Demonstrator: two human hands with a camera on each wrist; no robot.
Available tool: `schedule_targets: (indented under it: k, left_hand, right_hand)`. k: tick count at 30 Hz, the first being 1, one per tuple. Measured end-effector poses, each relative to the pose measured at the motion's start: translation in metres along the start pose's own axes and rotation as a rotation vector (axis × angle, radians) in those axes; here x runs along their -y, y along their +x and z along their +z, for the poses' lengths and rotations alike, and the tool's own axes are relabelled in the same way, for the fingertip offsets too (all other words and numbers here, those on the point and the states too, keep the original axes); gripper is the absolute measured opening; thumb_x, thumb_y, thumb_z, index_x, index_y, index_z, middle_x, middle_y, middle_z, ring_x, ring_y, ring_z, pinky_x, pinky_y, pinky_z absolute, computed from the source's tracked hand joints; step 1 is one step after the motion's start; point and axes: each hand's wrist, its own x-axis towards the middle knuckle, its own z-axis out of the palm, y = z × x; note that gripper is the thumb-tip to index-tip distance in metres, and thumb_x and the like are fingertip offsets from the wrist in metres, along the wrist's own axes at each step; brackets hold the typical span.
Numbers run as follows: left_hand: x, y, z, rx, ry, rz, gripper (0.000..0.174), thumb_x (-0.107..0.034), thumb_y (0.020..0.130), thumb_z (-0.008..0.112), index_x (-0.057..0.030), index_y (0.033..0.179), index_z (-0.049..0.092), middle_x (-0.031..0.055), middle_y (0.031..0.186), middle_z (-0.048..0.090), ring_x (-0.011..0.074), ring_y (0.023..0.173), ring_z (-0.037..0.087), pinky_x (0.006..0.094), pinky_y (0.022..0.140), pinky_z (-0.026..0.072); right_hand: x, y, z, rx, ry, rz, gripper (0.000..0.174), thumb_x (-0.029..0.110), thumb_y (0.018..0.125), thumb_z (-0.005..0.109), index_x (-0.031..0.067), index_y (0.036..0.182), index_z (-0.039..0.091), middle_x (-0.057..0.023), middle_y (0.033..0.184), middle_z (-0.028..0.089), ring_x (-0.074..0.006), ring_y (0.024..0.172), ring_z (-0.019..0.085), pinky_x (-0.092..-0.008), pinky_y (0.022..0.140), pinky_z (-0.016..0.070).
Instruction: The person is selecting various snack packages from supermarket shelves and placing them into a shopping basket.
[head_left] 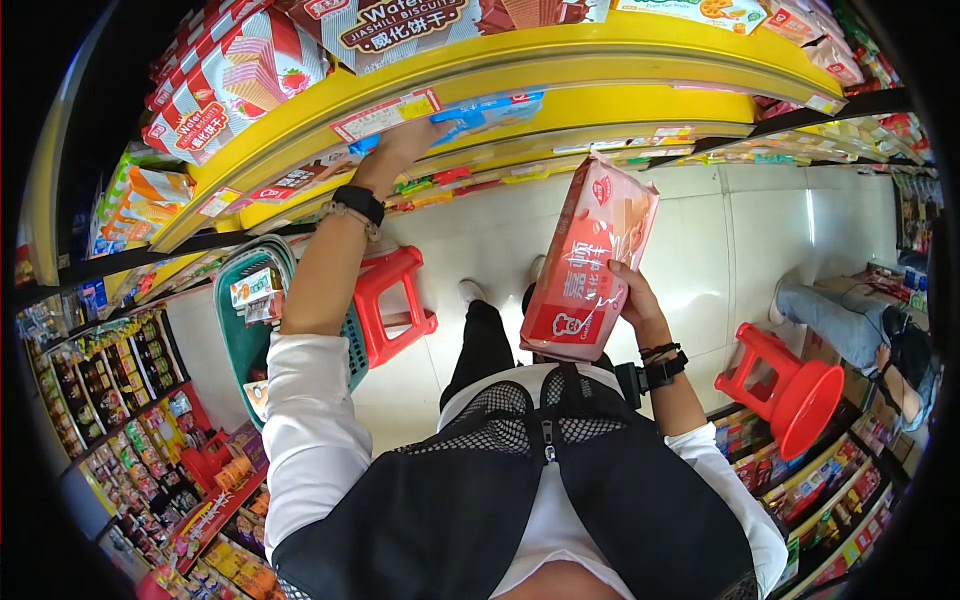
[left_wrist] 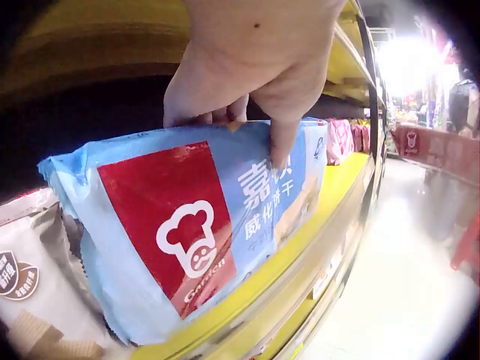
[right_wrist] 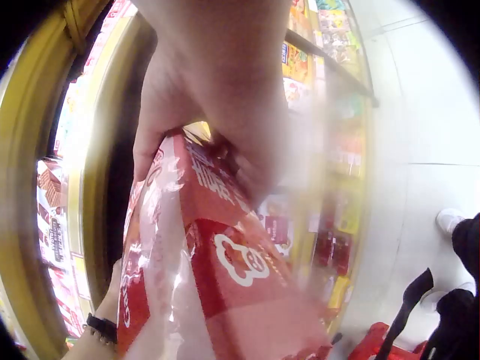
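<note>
My left hand point(head_left: 408, 145) reaches into the yellow shelf and grips a blue wafer biscuit pack point(left_wrist: 247, 202) from above. The thumb lies on its front face and the fingers go behind its top edge, partly hidden. This pack stands on its long side at the shelf's front edge, with a red chef-hat label. In front of my body, my right hand point(head_left: 638, 293) holds a pink-and-red wafer biscuit pack point(head_left: 588, 255) by its side. The right wrist view shows the thumb and fingers on either side of this pack point(right_wrist: 225, 262).
Wafer biscuit bags point(head_left: 250, 85) line the upper shelf point(head_left: 600, 50). A green basket point(head_left: 232, 330) with small packs stands at the left, beside a red stool point(head_left: 395, 305). Another red stool point(head_left: 780, 385) and a person's legs point(head_left: 835, 320) are at the right.
</note>
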Motion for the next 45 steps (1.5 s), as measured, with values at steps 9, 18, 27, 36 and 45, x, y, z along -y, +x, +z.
schedule_targets:
  k: [9,18,27,36,45]
  left_hand:
    - [0.008,0.016,0.012,-0.052,-0.131,0.016,0.052,-0.040,0.084,0.054,-0.0095,0.125,0.046,0.0129,0.126,0.049,0.0302,0.114,0.046,0.0382,0.096,0.0358]
    - [0.069,0.038,0.061,-0.348,-0.572,0.210,0.052,-0.046,0.081,0.055,-0.0119,0.120,0.048,0.0098,0.123,0.050,0.0281,0.109,0.049,0.0370,0.090,0.0413]
    - [0.046,0.011,0.023,-0.275,-0.213,0.130,0.056,-0.046,0.083,0.054,-0.0106,0.125,0.042,0.0092,0.128,0.046,0.0279,0.112,0.047,0.0374,0.091,0.0400]
    - [0.032,0.010,0.009,-0.252,0.023,0.116,0.051,-0.040,0.087,0.052,-0.0089,0.126,0.045,0.0099,0.129,0.046,0.0238,0.115,0.045,0.0337,0.096,0.0367]
    - [0.045,0.010,0.019,-0.304,-0.713,0.027,0.058,-0.048,0.083,0.053,-0.0065,0.124,0.046,0.0140,0.127,0.047,0.0284,0.114,0.047,0.0362,0.096,0.0363]
  right_hand:
    - [-0.002,0.006,-0.002,-0.011,-0.008,0.027,0.056,0.023,0.080,0.062,-0.0024,0.125,0.039,-0.0126,0.111,0.056,-0.0209,0.100,0.056,-0.0326,0.087,0.0464]
    - [-0.003,0.005,0.006,-0.030,-0.001,0.013,0.057,0.024,0.078,0.064,-0.0024,0.124,0.040,-0.0128,0.110,0.056,-0.0217,0.100,0.056,-0.0325,0.086,0.0467]
    - [-0.003,0.010,0.004,-0.004,-0.012,0.048,0.060,0.022,0.078,0.064,-0.0013,0.126,0.037,-0.0120,0.112,0.055,-0.0207,0.101,0.055,-0.0319,0.087,0.0460]
    - [-0.001,0.014,0.003,-0.003,-0.021,0.042,0.057,0.020,0.079,0.063,0.0001,0.126,0.038,-0.0102,0.112,0.055,-0.0196,0.101,0.055,-0.0313,0.087,0.0456]
    - [0.000,0.017,0.004,-0.009,-0.022,0.043,0.056,0.020,0.079,0.064,0.0000,0.125,0.039,-0.0098,0.110,0.055,-0.0190,0.100,0.055,-0.0314,0.086,0.0456]
